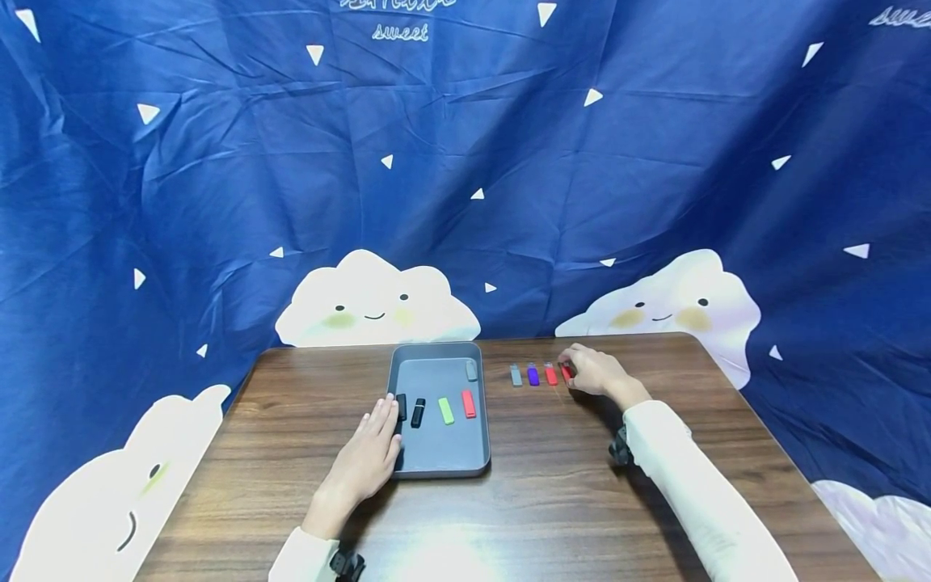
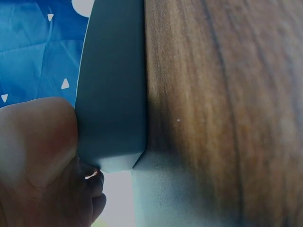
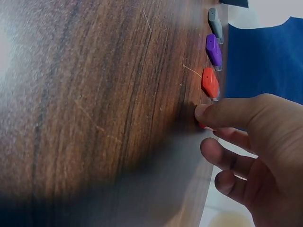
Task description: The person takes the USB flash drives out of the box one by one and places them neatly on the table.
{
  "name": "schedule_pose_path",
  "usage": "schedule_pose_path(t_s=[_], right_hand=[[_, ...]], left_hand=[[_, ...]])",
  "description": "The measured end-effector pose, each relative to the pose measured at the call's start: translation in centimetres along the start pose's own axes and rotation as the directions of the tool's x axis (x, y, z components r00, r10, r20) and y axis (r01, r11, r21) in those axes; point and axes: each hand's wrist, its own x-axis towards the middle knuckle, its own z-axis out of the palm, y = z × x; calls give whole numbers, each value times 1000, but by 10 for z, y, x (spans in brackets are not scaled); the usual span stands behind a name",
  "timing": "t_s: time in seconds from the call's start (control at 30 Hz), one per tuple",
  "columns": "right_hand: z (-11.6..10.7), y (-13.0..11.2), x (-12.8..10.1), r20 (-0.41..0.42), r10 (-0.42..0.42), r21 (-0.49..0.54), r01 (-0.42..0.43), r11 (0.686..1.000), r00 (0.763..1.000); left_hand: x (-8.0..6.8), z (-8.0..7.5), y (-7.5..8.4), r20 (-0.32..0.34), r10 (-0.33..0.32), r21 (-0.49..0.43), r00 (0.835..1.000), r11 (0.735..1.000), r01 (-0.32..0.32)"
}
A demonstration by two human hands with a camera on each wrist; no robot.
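A dark wood table stands before a creased blue cloth printed with white triangles and smiling clouds. On the table sits a grey tray holding two black sticks, a green stick, a red stick and a grey stick at its far corner. The left hand rests flat against the tray's left rim, fingers relaxed and straight. To the right of the tray lies a row on bare wood: grey, purple, red. The right hand curls over the row's last red stick, seemingly pinching it; most of it is hidden.
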Motion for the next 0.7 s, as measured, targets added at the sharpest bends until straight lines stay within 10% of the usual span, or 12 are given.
schedule_pose_path(t_s=[0.7], right_hand=[[2,4,-1,31,1,19,-2,1000,1000]], left_hand=[[0,0,-1,-22,19,-10,1000,1000,-20]])
